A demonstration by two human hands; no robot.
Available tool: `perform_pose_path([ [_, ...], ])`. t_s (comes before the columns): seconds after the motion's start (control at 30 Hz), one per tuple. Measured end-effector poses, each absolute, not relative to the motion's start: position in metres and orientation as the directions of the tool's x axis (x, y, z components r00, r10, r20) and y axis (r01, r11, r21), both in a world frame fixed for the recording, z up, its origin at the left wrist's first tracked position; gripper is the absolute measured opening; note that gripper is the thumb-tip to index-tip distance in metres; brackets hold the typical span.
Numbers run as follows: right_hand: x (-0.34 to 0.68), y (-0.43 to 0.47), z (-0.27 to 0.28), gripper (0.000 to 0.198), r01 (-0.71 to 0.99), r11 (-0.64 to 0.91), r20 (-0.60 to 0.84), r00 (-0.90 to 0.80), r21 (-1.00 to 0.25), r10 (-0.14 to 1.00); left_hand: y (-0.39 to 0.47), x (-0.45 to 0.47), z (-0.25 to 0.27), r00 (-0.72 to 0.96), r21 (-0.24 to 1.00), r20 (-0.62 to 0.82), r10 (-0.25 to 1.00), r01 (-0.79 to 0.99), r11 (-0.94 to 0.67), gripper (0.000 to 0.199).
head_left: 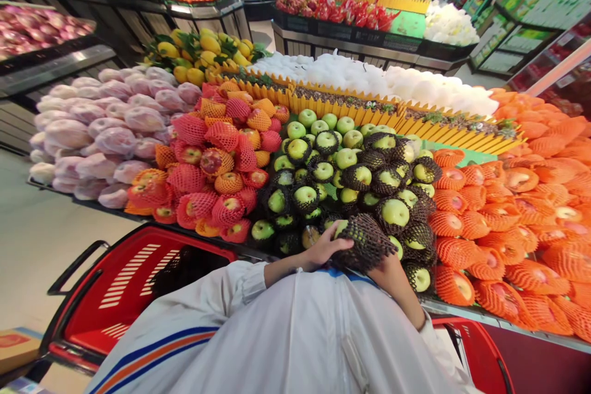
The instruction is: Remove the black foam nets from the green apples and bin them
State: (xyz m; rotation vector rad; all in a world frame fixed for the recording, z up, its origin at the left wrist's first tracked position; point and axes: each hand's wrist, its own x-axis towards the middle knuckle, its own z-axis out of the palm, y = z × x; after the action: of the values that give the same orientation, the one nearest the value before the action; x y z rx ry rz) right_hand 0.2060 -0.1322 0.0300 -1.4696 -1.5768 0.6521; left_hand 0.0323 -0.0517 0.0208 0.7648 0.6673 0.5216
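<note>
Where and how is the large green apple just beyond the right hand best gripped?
Probably around its netted sides, from above: the apple shows a rounded, bare top, while neighbouring apples crowd its flanks. The left hand and right hand are both at a dark netted bundle, so one would likely need freeing first.
</note>
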Motion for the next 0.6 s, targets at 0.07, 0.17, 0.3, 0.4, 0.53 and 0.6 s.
perform_pose_path([
  [0.07, 0.213, -0.137, 0.040, 0.022, 0.519, 0.194, 0.262, 0.060, -0.832, 0.963, -0.051, 0.031, 0.022, 0.655, 0.658, -0.454, 0.603, -0.210, 0.723, 0.063],
  [0.17, 0.222, -0.143, 0.056, 0.022, 0.368, 0.223, 0.265, 0.066, -0.903, 0.962, -0.051, 0.030, 0.021, 0.636, 0.558, -0.560, 0.530, -0.183, 0.809, 0.064],
  [0.3, 0.229, -0.147, 0.067, 0.035, 0.217, 0.290, 0.335, 0.210, -0.932, 0.919, -0.053, 0.031, 0.020, 0.575, 0.655, -0.500, 0.647, -0.238, 0.717, 0.068],
  [0.4, 0.225, -0.144, 0.071, 0.065, 0.400, 0.298, 0.378, 0.137, -0.867, 0.916, -0.054, 0.033, 0.019, 0.622, 0.744, -0.376, 0.686, -0.239, 0.624, 0.067],
  [0.53, 0.212, -0.137, 0.067, 0.087, 0.621, 0.276, 0.333, -0.026, -0.733, 0.943, -0.054, 0.033, 0.016, 0.694, 0.854, -0.245, 0.677, -0.176, 0.489, 0.076],
  [0.6, 0.207, -0.134, 0.059, 0.090, 0.639, 0.254, 0.273, -0.072, -0.726, 0.959, -0.054, 0.032, 0.014, 0.714, 0.892, -0.206, 0.669, -0.144, 0.428, 0.079],
])
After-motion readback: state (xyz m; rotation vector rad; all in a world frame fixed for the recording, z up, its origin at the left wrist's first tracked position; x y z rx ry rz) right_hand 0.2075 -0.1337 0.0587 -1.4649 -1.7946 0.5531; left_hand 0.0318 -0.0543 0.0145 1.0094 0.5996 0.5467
